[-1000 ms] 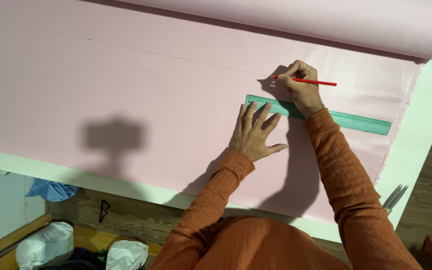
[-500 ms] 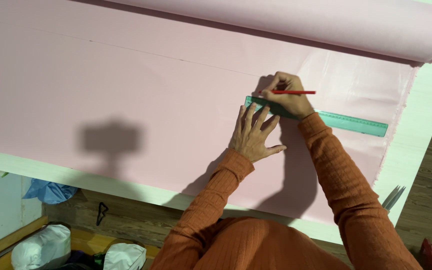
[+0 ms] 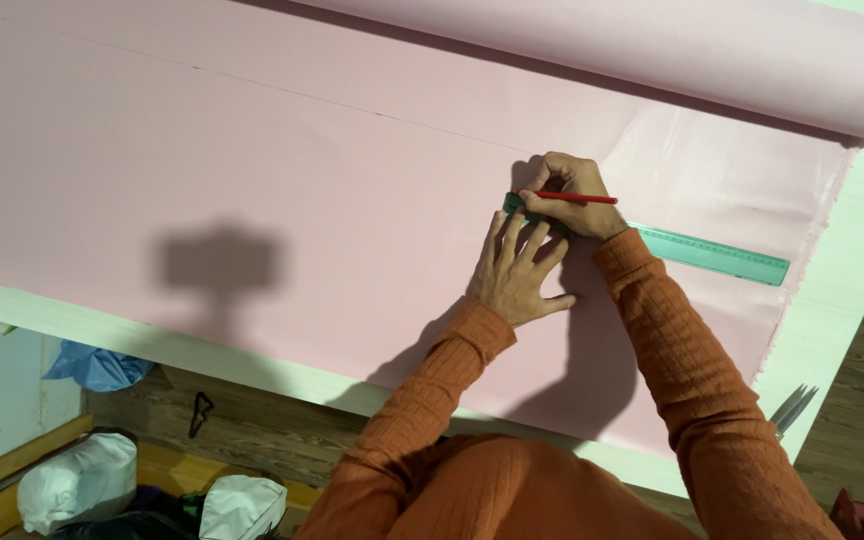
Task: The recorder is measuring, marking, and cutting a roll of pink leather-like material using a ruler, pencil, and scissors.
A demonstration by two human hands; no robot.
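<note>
A wide sheet of pink fabric [image 3: 252, 160] lies spread over a pale green table [image 3: 857, 280]. On it rests a long green ruler [image 3: 712, 255], running from the middle toward the right edge. My left hand [image 3: 517, 275] presses flat on the fabric, fingers spread, fingertips on the ruler's left end. My right hand [image 3: 572, 195] grips a red pencil [image 3: 577, 198] and holds its tip at the ruler's left end. Both arms wear orange ribbed sleeves.
A roll of the same pink fabric [image 3: 652, 50] lies along the table's far side. Metal scissors [image 3: 792, 410] poke out at the table's right front edge. Below the table are a wooden floor, a blue bag [image 3: 97, 365] and white bundles [image 3: 77, 480].
My right hand slid the pencil leftward along the ruler, from above it down to its left end. My left hand stayed pressed in place.
</note>
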